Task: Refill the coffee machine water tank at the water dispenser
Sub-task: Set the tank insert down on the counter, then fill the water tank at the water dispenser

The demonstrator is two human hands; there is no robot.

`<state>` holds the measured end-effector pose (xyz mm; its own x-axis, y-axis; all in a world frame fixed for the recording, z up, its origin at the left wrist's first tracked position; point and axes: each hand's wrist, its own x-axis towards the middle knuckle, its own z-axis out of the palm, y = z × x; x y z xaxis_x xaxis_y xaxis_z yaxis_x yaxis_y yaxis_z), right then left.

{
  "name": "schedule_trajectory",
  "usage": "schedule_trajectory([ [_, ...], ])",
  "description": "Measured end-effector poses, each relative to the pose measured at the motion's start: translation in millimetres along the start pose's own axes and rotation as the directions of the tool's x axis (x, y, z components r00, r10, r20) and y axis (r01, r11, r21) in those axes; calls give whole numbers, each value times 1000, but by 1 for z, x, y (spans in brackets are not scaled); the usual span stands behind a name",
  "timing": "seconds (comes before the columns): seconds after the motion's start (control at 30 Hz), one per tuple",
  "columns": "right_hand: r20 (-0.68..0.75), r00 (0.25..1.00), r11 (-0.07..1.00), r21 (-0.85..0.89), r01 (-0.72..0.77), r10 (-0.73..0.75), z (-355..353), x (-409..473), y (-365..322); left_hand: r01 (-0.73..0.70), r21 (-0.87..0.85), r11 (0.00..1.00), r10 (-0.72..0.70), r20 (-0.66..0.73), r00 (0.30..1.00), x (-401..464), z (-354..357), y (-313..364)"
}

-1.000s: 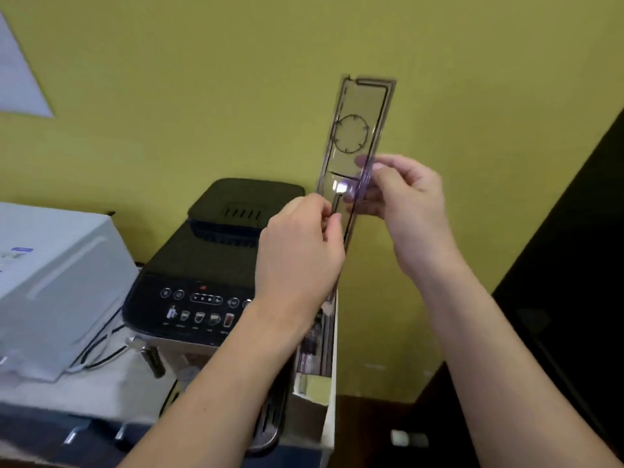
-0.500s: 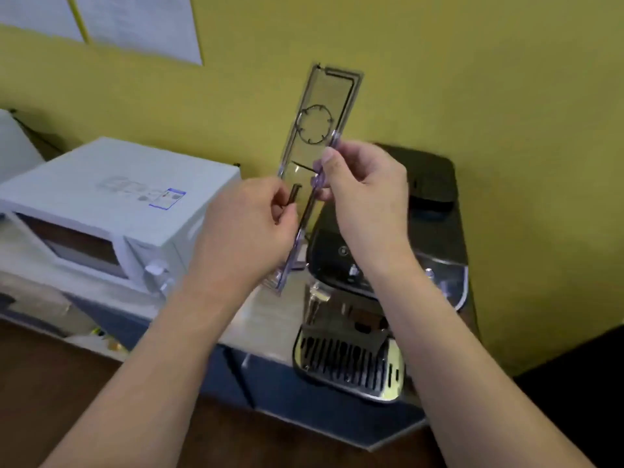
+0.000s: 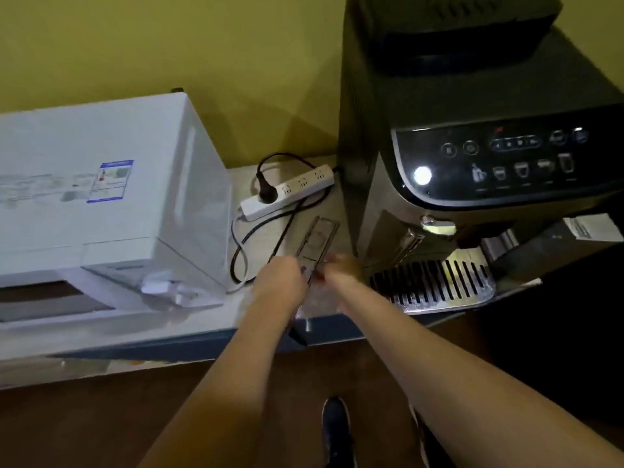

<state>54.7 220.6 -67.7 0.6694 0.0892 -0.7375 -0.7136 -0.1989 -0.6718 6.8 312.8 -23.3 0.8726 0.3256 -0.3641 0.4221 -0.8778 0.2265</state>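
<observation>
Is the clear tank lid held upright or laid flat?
Flat or nearly: the lid lies low along the counter between oven and coffee machine, both hands on its near end.

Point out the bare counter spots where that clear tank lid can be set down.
Free: the strip of counter between the white oven and the coffee machine, in front of the power strip, where both hands now hold the lid. Crowded: cables loop along the oven's side, and the drip tray fills the right.

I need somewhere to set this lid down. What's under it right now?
Bare counter shows through the clear lid; both hands cover its near end.
</observation>
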Motion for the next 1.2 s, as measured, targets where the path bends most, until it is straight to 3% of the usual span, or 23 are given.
schedule_trajectory([
  [0.17, -2, 995, 994, 42, 105, -105, -2, 22, 4, -71, 157, 985, 75, -19, 997, 45, 19, -2],
  [0.27, -10, 992, 984, 121, 129, -129, -3, 30, 2, -96, 152, 984, 101, -20, 995, 52, 21, -5],
  [0.37, 46, 992, 993, 36, 115, -117, -21, -1, 24, -64, 28, 998, 66, -88, 994, 25, 4, -7],
  [0.43, 141, 974, 966, -167, 200, -177, -56, -36, 45, -80, -60, 995, 73, -116, 991, -14, -8, 4],
  [0.5, 309, 925, 832, -436, 345, -221, -106, -70, 55, -144, -90, 985, 147, 32, 989, -61, -16, 35],
  [0.57, 438, 872, 542, -690, 481, -216, -168, -101, 47, -243, -83, 967, 255, 225, 940, -104, -21, 88],
  [0.63, 438, 875, 310, -819, 483, -206, -236, -122, 33, -355, -61, 933, 358, 255, 898, -136, -20, 151],
  [0.7, 346, 896, 201, -891, 407, -279, -300, -134, 16, -465, -34, 884, 461, 220, 860, -157, -24, 208],
  [0.8, 234, 861, 96, -947, 307, -451, -379, -142, -19, -522, -21, 853, 522, 88, 849, -158, -39, 274],
  [0.9, 224, 801, -24, -967, 254, -555, -428, -131, -59, -501, 12, 865, 501, -52, 864, -139, -45, 324],
  [1.0, 346, 728, -218, -938, 268, -591, -447, -99, -95, -412, 57, 909, 416, -78, 906, -118, -30, 363],
  [1.2, 649, 599, -597, -733, 326, -469, -432, -25, -146, -150, 111, 982, 157, -60, 986, -77, 3, 405],
])
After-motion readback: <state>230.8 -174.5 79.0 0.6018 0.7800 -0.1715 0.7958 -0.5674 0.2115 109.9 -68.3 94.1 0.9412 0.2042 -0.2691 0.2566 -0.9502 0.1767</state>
